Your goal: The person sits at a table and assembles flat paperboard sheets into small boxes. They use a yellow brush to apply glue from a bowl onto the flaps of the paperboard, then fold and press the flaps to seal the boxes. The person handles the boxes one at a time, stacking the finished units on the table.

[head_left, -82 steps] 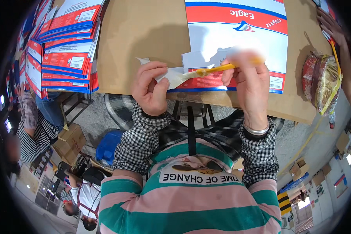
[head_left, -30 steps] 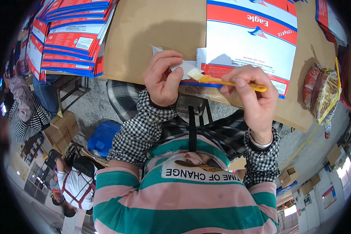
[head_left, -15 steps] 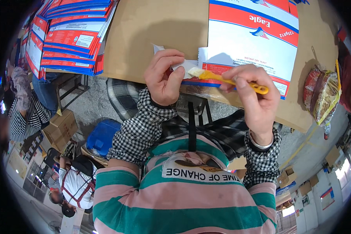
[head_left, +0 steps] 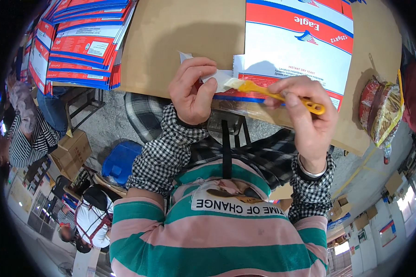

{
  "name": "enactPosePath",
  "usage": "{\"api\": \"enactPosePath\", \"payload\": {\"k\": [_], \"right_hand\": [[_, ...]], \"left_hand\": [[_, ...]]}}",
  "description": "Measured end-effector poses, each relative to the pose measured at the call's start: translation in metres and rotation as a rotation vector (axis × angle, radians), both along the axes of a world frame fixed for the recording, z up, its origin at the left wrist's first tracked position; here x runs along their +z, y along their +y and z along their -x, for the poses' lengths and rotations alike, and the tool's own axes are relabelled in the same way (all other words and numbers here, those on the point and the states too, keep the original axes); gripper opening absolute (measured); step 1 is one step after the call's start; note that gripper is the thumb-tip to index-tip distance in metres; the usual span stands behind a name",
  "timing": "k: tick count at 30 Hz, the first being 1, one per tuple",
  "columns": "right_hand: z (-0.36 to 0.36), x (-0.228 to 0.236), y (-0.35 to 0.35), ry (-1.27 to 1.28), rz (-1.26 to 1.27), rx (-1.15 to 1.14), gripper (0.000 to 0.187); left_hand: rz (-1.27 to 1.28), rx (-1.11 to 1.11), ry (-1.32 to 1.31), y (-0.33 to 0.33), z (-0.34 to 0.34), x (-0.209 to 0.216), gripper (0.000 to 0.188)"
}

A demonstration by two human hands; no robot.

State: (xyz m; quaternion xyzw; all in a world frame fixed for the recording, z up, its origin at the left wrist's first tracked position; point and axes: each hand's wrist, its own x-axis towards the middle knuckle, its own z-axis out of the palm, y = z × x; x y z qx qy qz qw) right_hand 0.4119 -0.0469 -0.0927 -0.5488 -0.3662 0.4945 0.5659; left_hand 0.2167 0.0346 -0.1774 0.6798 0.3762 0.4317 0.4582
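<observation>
- My left hand [head_left: 191, 94] is curling in, with its thumb and fingers closing on a white flap [head_left: 221, 79] and pinching it near the near edge of the counter [head_left: 171, 41].
- I cannot tell whether that flap is joining the printed sheet beside it, since my fingers are hiding part of it.
- My right hand [head_left: 312, 122] is gripping a yellow brush [head_left: 259, 89] by its handle, the thumb and fingers pressing together around it and the handle's end sticking out to the right.
- The brush is slanting, its pale bristles pointing left toward my left hand and lying against the white flap.
- A flat printed sheet [head_left: 296, 51] in white, red and blue is lying on the counter, stretching from just beyond my hands toward the far edge.
- At the far left, a stack of printed sheets [head_left: 85, 46] in the same colours is resting on the counter, its layers fanning unevenly.
- On the right side, a plastic-wrapped bundle [head_left: 376, 111] in red and brown is sitting well apart from the sheet, with a yellow strip running along it.
- Below the counter on the left, a blue container [head_left: 121, 162] is standing near a cardboard box [head_left: 72, 154].
- Farther left, a person in a striped top [head_left: 25, 145] is sitting close to the counter.
- I am wearing black-and-white checked sleeves [head_left: 167, 157] over both forearms.
</observation>
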Motion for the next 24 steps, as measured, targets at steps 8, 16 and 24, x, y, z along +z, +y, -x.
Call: {"api": "enactPosePath", "payload": {"k": [8, 16, 24], "right_hand": [[-0.002, -0.004, 0.002, 0.079, 0.036, -0.11, 0.007], [-0.006, -0.013, 0.004, 0.047, 0.016, -0.096, 0.009], [-0.009, -0.014, 0.004, 0.109, 0.067, -0.117, 0.009]], "left_hand": [[0.065, 0.008, 0.015, -0.003, 0.0, 0.005, 0.02], [0.09, 0.016, 0.022, -0.005, -0.001, 0.007, 0.023], [0.019, 0.018, -0.023, -0.002, -0.001, 0.003, 0.019]]}}
